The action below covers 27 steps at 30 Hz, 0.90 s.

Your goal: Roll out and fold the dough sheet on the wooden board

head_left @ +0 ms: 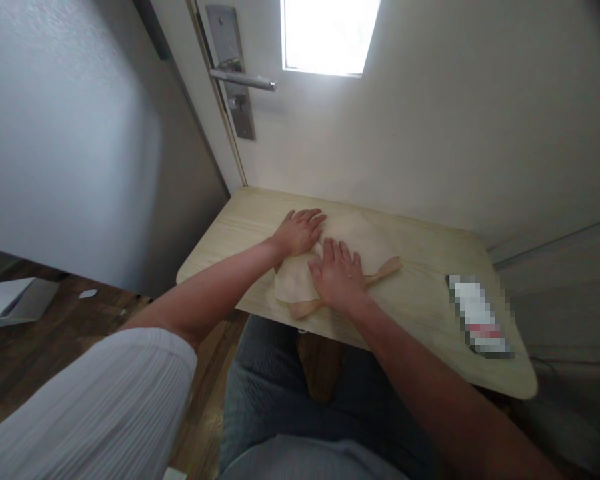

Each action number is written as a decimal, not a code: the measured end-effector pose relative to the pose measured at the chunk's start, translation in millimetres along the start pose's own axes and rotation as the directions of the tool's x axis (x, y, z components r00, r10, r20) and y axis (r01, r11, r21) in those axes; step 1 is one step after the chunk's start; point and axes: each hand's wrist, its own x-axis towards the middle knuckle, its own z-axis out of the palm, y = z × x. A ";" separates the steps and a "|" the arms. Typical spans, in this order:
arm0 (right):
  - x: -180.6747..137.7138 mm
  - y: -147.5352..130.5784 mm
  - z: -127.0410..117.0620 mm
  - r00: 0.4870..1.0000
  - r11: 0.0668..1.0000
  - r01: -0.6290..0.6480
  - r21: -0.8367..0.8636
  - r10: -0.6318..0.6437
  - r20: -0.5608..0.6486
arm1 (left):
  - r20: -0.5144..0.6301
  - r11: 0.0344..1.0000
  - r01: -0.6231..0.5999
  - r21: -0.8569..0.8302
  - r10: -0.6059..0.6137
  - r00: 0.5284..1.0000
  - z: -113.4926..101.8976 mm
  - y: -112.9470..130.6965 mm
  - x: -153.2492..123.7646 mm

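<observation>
A pale beige cloth (367, 241) lies folded on a small light-wood table (425, 293), with a tan strip (380, 272) sticking out from under it. My left hand (299, 231) rests flat on the cloth's far left part, fingers stretched out. My right hand (339, 275) presses flat on the near middle of the cloth, fingers slightly spread, a ring on one finger. Neither hand holds anything.
A blurred-out flat rectangular object (479, 315) lies on the table's right side. Behind the table stands a white door (430, 133) with a metal lever handle (243, 80). A grey wall is at left, dark wood floor (45, 333) below, my knees under the table.
</observation>
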 end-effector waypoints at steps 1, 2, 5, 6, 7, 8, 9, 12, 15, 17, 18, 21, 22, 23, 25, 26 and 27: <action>-3.7 -5.2 1.0 1.000 1.000 0.006 0.007 -0.006 0.001 | 0.001 1.000 0.001 -0.006 -0.001 1.000 -0.2 -2.0 -6.0; -7.7 -10.6 2.0 1.000 1.000 0.014 0.015 -0.014 0.000 | 0.004 1.000 0.004 -0.014 -0.004 1.000 -0.4 -4.1 -12.5; -19.6 -26.0 4.8 0.998 0.998 0.054 0.040 -0.053 -0.019 | 0.020 0.999 0.031 -0.032 -0.030 0.999 -1.4 -10.0 -32.2; -22.9 -29.8 5.4 0.997 0.996 0.069 0.049 -0.068 -0.024 | 0.027 0.998 0.044 -0.034 -0.043 0.999 -2.2 -11.4 -38.0; -25.4 -32.6 5.8 0.997 0.995 0.080 0.059 -0.079 -0.026 | 0.034 0.998 0.057 -0.034 -0.056 0.998 -3.2 -12.4 -42.7; -27.2 -34.2 6.0 0.996 0.994 0.090 0.067 -0.088 -0.026 | 0.043 0.997 0.067 -0.034 -0.065 0.997 -4.2 -12.9 -46.4; -28.1 -34.4 5.8 0.995 0.993 0.096 0.071 -0.095 -0.025 | 0.051 0.997 0.073 -0.035 -0.071 0.996 -5.1 -12.9 -48.7; -26.3 -28.9 3.9 0.994 0.993 0.104 0.064 -0.103 -0.023 | 0.071 0.994 0.098 -0.042 -0.095 0.993 -6.6 -10.3 -48.7; -21.2 -19.6 1.6 0.994 0.993 0.112 0.030 -0.112 -0.019 | 0.070 0.991 0.128 -0.043 -0.125 0.990 -6.2 -5.5 -41.3; -17.4 -13.9 1.0 0.993 0.994 0.114 0.002 -0.113 -0.020 | 0.067 0.990 0.133 -0.039 -0.130 0.989 -6.0 -2.6 -34.3; -15.3 -11.1 0.9 0.994 0.994 0.109 -0.009 -0.109 -0.025 | 0.064 0.990 0.133 -0.039 -0.131 0.989 -6.1 -1.5 -30.6; -7.8 -2.3 0.6 0.995 0.996 0.087 -0.027 -0.088 -0.049 | 0.051 0.987 0.151 -0.056 -0.148 0.988 -6.7 -0.1 -21.4; -4.9 1.0 0.3 0.995 0.996 0.078 -0.031 -0.080 -0.058 | 0.038 0.983 0.169 -0.067 -0.167 0.985 -6.8 -0.2 -20.0; -1.9 4.5 -0.1 0.995 0.997 0.069 -0.034 -0.071 -0.065 | 0.016 0.978 0.193 -0.081 -0.193 0.981 -6.8 -0.6 -20.0; 3.9 11.3 -1.1 0.996 0.998 0.043 -0.036 -0.046 -0.071 | -0.044 0.959 0.257 -0.117 -0.264 0.964 -6.2 -1.7 -24.5; 6.3 14.1 -1.6 0.997 0.999 0.025 -0.032 -0.027 -0.069 | -0.074 0.947 0.289 -0.140 -0.301 0.951 -5.7 -2.1 -28.9; 8.3 16.2 -2.0 0.998 1.000 0.006 -0.024 -0.007 -0.065 | -0.094 0.935 0.315 -0.162 -0.332 0.939 -5.0 -2.4 -34.4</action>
